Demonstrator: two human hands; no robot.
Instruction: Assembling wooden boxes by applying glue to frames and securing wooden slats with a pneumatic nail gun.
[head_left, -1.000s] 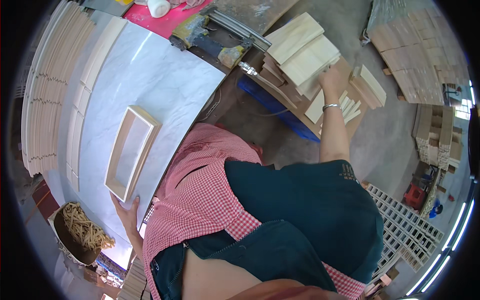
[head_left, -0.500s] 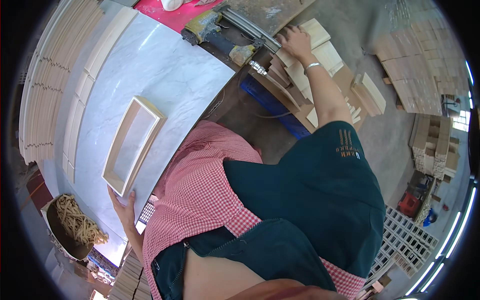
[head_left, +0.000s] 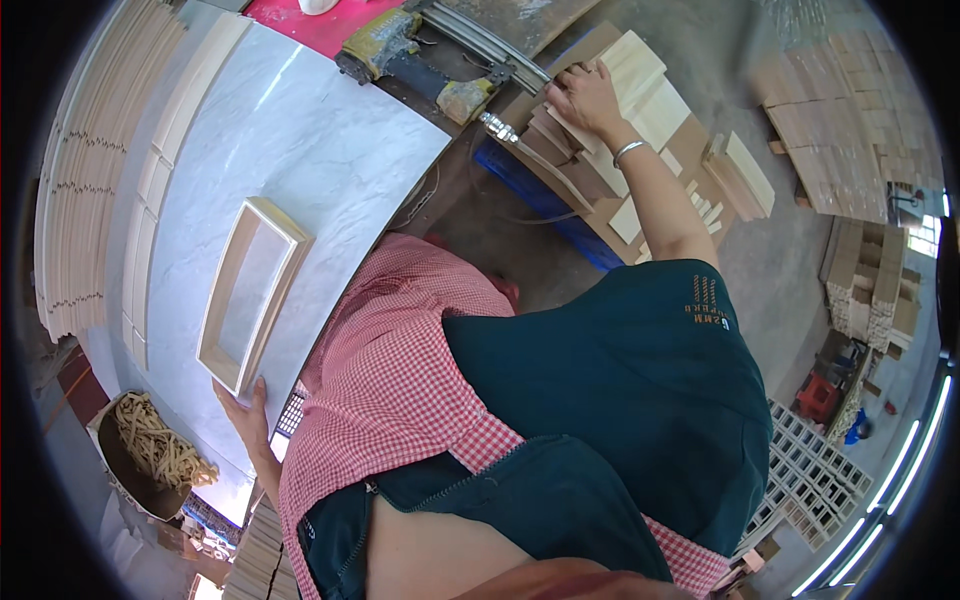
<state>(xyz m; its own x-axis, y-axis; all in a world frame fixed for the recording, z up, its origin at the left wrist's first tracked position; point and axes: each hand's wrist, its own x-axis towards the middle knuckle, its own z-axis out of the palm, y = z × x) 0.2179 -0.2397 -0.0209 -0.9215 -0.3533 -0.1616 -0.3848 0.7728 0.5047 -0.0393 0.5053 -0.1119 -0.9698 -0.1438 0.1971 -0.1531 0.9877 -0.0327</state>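
Observation:
A shallow rectangular wooden frame (head_left: 273, 296) with open middle lies on the white marble-patterned tabletop (head_left: 330, 130). At its near end is my left hand (head_left: 247, 418), fingers and thumb apart, the fingertips against or just beside the frame. My right arm reaches out to the far right, a silver bracelet on the wrist. There my right hand (head_left: 588, 98) is over a stack of thin pale wooden boards (head_left: 640, 85), its fingers bent over the edge of a board. The fingertips are partly hidden. A yellow-and-black nail gun (head_left: 415, 70) rests between the two hands, at the table's far edge.
Long wooden strips (head_left: 95, 170) are stacked along the left. A bin of wood offcuts (head_left: 155, 450) stands at lower left. Under the boards is a blue crate (head_left: 530, 190). An air hose fitting (head_left: 498, 127) sticks out from the nail gun. Board stacks (head_left: 830, 130) stand at right.
The view has shifted slightly, so the table and nail gun sit a little further left. My right hand remains at the boards, my left at the frame's near end.

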